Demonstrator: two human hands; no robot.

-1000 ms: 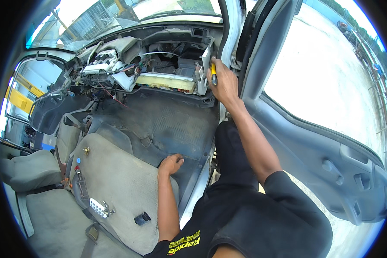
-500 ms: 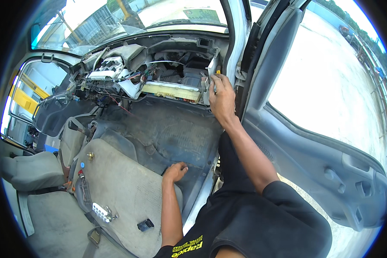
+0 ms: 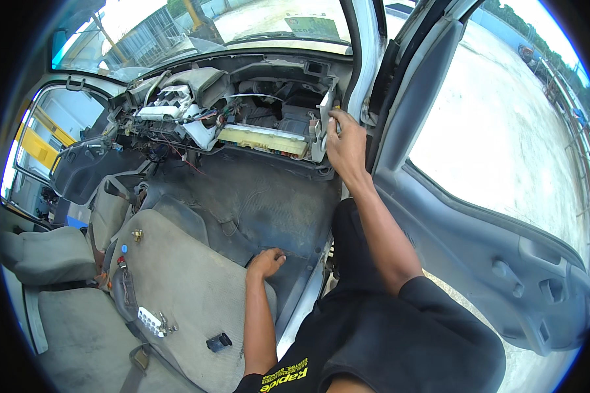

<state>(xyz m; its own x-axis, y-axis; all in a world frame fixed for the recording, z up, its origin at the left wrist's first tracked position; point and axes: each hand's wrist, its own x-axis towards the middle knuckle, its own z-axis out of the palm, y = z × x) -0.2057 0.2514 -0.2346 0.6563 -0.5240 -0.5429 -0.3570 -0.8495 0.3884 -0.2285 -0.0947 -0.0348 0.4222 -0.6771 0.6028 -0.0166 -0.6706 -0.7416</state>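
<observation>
My right hand [image 3: 347, 143] reaches to the right end of the stripped dashboard [image 3: 210, 98], beside the white end bracket [image 3: 324, 108]. Its fingers are bent together next to a small yellow piece [image 3: 336, 107]; what they grip is hidden. To the left of that hand, a long cream-coloured panel [image 3: 262, 139] lies along the lower edge of the dashboard opening. My left hand [image 3: 266, 262] rests at the front edge of the grey seat [image 3: 190, 275], its fingers loosely extended, with nothing visible in them.
On the seat lie a black plastic part [image 3: 219, 342], a white perforated piece [image 3: 151, 321] with small metal parts, a brass-coloured fitting [image 3: 137, 234] and a blue cap [image 3: 124, 249]. Loose wires [image 3: 177, 147] hang from the dashboard. The open door [image 3: 485, 262] stands at my right.
My right hand has shifted slightly right, its fingers now drawn closer together beside the bracket. The left hand stays at the seat edge. The view has moved a little.
</observation>
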